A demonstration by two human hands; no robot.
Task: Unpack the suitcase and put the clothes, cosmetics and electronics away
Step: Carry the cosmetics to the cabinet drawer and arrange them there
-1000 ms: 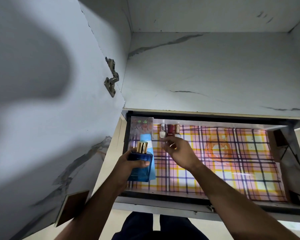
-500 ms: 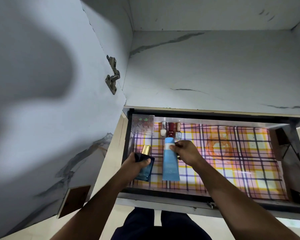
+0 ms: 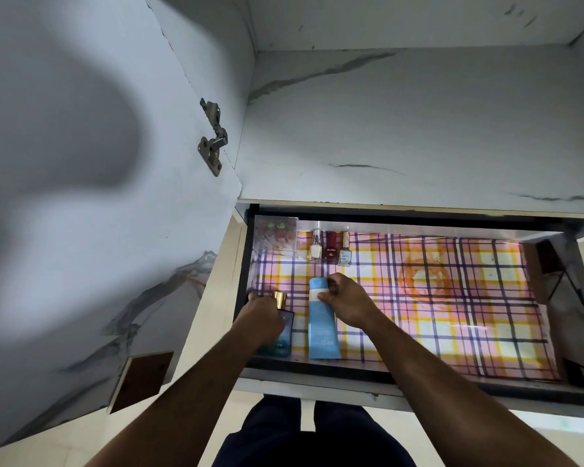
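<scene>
Head view, perfume bottle [image 3: 281, 335]: blue glass, gold cap, at 7 o'clock in the open drawer [image 3: 368, 372]; my left hand [image 3: 262, 320] grips it
Head view, blue tube [image 3: 322, 326]: pale blue, white band, lying flat just right of the perfume; my right hand [image 3: 346, 303] pinches its top
Head view, writing: red nail polish [image 3: 331, 251] at 11 o'clock reads "zudio"; the tube's print is too faint to read

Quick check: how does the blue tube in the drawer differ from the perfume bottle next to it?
The tube is pale opaque blue with a matching cap; the perfume bottle is darker see-through blue with a gold cap. The tube is longer and slimmer, the bottle shorter and squarer. The right hand holds the tube near its cap; the left hand covers much of the bottle. Both sit at the drawer's front left.
</scene>
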